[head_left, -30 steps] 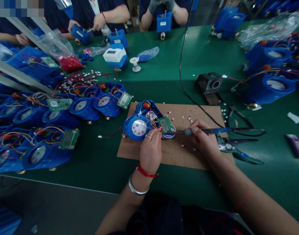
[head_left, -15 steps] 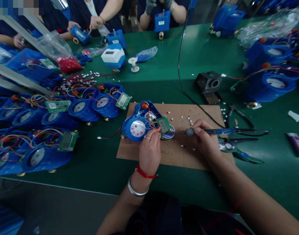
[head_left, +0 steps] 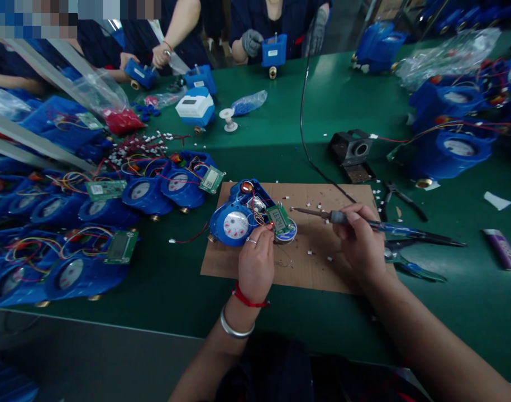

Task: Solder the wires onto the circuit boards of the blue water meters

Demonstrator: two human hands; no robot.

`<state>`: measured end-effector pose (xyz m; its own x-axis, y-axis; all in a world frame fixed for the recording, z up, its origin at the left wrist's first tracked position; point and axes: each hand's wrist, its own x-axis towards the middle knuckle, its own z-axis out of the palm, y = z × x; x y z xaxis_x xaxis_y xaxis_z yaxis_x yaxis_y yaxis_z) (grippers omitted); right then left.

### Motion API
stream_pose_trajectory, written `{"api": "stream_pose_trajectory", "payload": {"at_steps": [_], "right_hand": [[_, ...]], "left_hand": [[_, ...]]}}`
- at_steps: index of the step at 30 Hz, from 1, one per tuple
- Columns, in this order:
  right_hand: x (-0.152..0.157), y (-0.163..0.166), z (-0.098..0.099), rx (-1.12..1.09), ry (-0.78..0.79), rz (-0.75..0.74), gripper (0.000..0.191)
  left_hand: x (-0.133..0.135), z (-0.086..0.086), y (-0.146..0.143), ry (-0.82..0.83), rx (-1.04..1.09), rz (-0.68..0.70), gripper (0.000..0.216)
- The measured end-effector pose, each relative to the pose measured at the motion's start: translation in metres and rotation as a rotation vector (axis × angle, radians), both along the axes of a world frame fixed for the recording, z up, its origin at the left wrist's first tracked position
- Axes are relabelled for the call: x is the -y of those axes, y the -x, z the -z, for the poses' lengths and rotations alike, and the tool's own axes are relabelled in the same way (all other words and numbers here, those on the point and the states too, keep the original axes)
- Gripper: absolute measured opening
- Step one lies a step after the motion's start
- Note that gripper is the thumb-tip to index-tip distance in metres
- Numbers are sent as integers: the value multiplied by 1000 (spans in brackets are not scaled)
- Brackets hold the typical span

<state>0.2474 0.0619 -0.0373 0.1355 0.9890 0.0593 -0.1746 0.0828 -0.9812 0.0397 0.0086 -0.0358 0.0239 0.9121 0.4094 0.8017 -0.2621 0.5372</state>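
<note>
On the left of the frame, many blue round water meters with coloured wires [head_left: 71, 268] lie on the green bench [head_left: 280, 134]. In the middle sits a flat brown cardboard sheet [head_left: 318, 262]. On its left end lies one open blue water meter with a white dial [head_left: 236, 220], and a small green circuit board [head_left: 278, 219] rests beside the dial. The left hand [head_left: 255, 265] is closed, pinching a thin wire right at the board. To the right, the right hand [head_left: 359, 243] grips a thin soldering iron with a blue handle [head_left: 364, 222]. The iron lies sideways, its tip pointing left at the board, near but apart. The left hand is nearer.
</note>
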Motion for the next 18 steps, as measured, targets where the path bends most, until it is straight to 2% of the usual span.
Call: {"api": "stream_pose_trajectory", "payload": {"at_steps": [3, 6, 10, 14, 18], "right_hand": [[3, -9, -10, -43, -42, 50, 11], [12, -24, -15, 20, -45, 86, 12], [25, -40, -6, 202, -47, 214, 19], [35, -44, 11, 455, -96, 301, 32], [38, -41, 15, 589, -177, 258, 33]], "left_hand": [[4, 3, 0, -37, -28, 2, 22], [14, 0, 4, -50, -93, 17, 32], [34, -14, 21, -119, -209, 47, 42], [40, -32, 45, -198, -299, -75, 39], [26, -44, 63, -153, -325, -223, 39]]}}
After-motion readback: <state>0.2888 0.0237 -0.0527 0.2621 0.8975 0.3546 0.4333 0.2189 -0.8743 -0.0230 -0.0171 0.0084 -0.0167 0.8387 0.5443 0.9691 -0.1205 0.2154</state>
